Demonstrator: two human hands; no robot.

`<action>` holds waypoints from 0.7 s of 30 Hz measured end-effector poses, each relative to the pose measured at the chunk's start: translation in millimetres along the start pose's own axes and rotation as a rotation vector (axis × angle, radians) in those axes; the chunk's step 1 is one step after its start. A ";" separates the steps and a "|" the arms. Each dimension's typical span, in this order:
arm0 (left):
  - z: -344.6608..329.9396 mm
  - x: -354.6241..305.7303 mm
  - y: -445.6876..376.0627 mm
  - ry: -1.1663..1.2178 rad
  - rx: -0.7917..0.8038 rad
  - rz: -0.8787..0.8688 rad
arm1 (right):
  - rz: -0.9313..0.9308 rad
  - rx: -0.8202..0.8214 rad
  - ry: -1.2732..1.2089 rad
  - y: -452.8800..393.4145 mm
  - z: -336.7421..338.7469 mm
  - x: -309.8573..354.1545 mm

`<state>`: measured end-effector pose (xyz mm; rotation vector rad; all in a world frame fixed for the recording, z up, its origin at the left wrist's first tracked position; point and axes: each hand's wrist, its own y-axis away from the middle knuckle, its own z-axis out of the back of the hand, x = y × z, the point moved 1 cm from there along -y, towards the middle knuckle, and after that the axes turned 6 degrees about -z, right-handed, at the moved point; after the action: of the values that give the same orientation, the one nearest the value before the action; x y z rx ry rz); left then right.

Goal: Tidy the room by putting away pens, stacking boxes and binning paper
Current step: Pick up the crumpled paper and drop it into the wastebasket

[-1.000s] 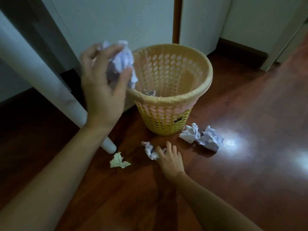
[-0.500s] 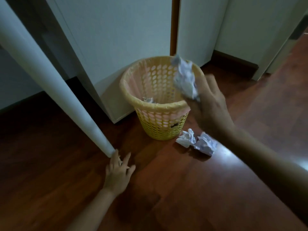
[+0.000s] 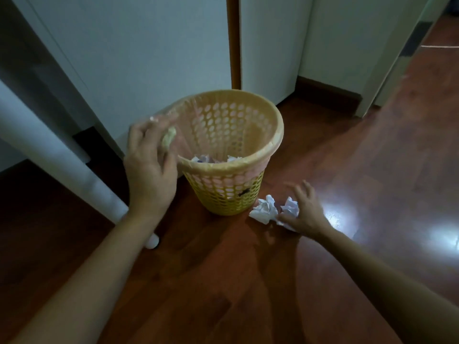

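Observation:
A yellow perforated waste basket (image 3: 275, 145) stands on the wooden floor, with crumpled white paper (image 3: 202, 159) lying inside it. My left hand (image 3: 149, 167) is raised at the basket's left rim and pinches a small yellowish paper ball (image 3: 169, 139). Two crumpled white paper balls lie on the floor right of the basket: one (image 3: 264, 209) lies free, the other (image 3: 290, 207) is under the fingers of my right hand (image 3: 304, 212), which is spread over it and touching it.
A white round table leg (image 3: 57, 160) slants down to the floor left of the basket. White cabinet panels (image 3: 149, 58) and a brown strip stand right behind the basket. Bare wooden floor (image 3: 372, 170) with bright reflections stretches to the right.
My left hand rose from the floor to the basket's rim with the small yellowish paper. My right hand, which held white paper over the basket, dropped to the paper balls on the floor.

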<state>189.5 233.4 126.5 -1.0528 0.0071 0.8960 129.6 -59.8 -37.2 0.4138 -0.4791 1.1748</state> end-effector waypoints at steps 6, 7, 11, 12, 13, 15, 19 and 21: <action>-47.5 -35.9 3.6 0.023 -0.044 -0.196 | -0.119 0.185 0.214 19.4 -35.6 -52.4; -59.5 -47.7 22.1 0.045 0.015 -0.348 | -0.131 0.188 0.185 21.6 -36.5 -58.5; -133.2 -62.5 107.6 0.137 0.596 -0.609 | -0.160 0.103 0.008 25.8 -30.4 -79.0; -152.5 -56.8 122.6 0.098 0.722 -0.576 | -0.163 0.053 -0.025 27.3 -24.8 -80.9; -169.9 -50.0 132.4 0.047 0.817 -0.509 | -0.167 -0.005 -0.066 29.0 -17.3 -80.3; -198.4 -35.8 139.8 -0.177 0.932 -0.342 | -0.128 -0.129 -0.126 32.8 0.5 -76.1; -223.2 -30.3 144.2 -0.347 1.129 -0.142 | -0.006 -0.257 -0.215 38.0 40.0 -64.6; -221.2 -30.6 146.3 -0.314 1.090 -0.118 | 0.033 -0.323 -0.241 36.3 60.9 -55.6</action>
<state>163.4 75.4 -87.0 0.1031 0.1526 0.7704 69.8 -123.6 -15.7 0.2687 -0.8744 1.0598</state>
